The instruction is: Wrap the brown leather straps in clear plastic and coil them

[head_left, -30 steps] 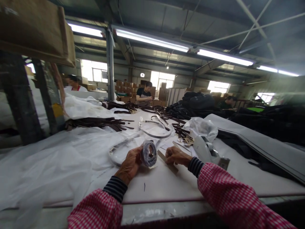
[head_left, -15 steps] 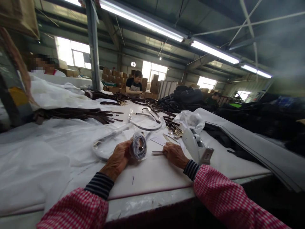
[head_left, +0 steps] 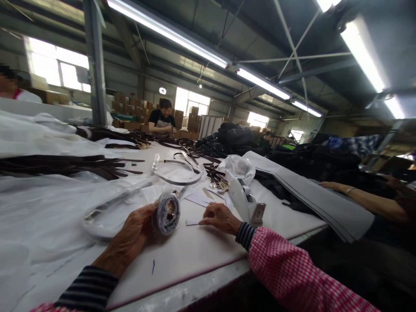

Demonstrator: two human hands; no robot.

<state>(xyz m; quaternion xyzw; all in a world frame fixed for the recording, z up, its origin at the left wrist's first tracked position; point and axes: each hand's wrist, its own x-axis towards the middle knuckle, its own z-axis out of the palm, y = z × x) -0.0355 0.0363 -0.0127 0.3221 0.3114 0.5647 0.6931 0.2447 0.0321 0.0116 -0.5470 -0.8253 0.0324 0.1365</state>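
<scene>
My left hand [head_left: 136,232] grips a coiled strap [head_left: 168,213] in clear plastic wrap, held on edge above the white table, with gold-coloured metal showing at its centre. Low over the tabletop, my right hand [head_left: 221,218] has its fingers pinched together on a small thin white slip [head_left: 192,222] with a dark edge. Just beyond the right hand stands a white tape dispenser [head_left: 240,201] with a grey front. Flat paper pieces [head_left: 199,198] lie ahead of the right hand. Plastic-wrapped straps [head_left: 177,173] curve across the table beyond both hands.
Dark brown straps [head_left: 65,167] lie at the left, and straps with metal buckles [head_left: 219,182] at centre back. Grey sheets [head_left: 302,195] overhang the right edge. A co-worker's arm [head_left: 367,199] reaches in at right; another person [head_left: 162,119] sits at the back.
The camera view has turned right, so the scene sits further left. Another person's arm has come into view at right. My left hand still holds the coiled strap; my right hand stays low over the table.
</scene>
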